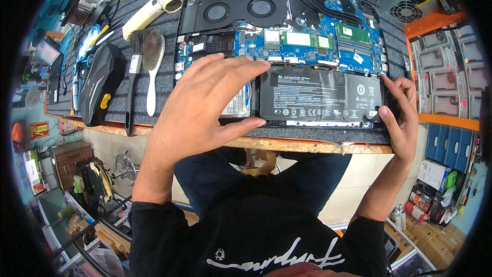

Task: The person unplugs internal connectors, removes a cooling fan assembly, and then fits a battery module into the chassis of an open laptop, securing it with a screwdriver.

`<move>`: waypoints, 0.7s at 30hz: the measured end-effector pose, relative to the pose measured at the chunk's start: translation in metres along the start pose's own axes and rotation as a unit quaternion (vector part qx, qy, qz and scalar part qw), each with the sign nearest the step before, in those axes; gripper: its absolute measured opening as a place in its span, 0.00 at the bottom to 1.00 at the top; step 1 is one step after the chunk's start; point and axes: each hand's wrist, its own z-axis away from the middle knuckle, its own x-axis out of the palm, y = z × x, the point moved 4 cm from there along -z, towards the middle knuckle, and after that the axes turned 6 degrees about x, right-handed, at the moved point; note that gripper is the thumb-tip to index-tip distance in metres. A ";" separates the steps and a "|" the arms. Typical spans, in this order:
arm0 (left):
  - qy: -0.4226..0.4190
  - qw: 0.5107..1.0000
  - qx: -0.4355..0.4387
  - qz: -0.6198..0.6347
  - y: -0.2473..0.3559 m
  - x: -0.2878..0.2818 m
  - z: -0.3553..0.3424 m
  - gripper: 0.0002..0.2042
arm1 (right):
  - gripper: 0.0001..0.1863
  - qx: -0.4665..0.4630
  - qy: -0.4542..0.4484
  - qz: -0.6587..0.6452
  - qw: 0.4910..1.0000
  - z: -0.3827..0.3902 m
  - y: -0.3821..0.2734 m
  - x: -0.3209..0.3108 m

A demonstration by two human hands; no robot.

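Note:
An opened laptop (pixel 246 37) lies on the ribbed grey mat, showing its blue circuit board (pixel 377 51), two fans and a flat black battery (pixel 318 97) along the near side. My left hand (pixel 202 105) spreads over the hard drive (pixel 238 103), partly covering it. Its index fingertip and thumb tip reach the battery's left end, well apart. At the opposite end, my right hand (pixel 402 110) has its index finger by the upper right corner and its thumb by the lower right corner, also apart. Its other fingers are bent and partly hidden.
Left of the laptop lie a dark-bristled brush (pixel 134 66), a white-handled brush (pixel 152 74), a black-and-yellow tool case (pixel 101 84) and a cream blower (pixel 154 9). The wooden table edge (pixel 287 146) runs close to my lap. Orange-framed drawers (pixel 446 72) stand at right.

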 end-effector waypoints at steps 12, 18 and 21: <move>0.023 1.000 -0.016 0.007 0.007 -0.002 -0.005 0.36 | 0.31 0.033 0.001 -0.008 0.999 0.001 -0.003 -0.001; -0.018 1.000 -0.017 0.006 0.012 -0.002 -0.006 0.36 | 0.29 -0.006 0.005 -0.014 1.000 0.000 -0.005 -0.001; -0.043 0.997 -0.057 -0.038 0.014 -0.001 -0.004 0.33 | 0.28 -0.006 0.013 -0.020 1.000 -0.002 -0.010 0.002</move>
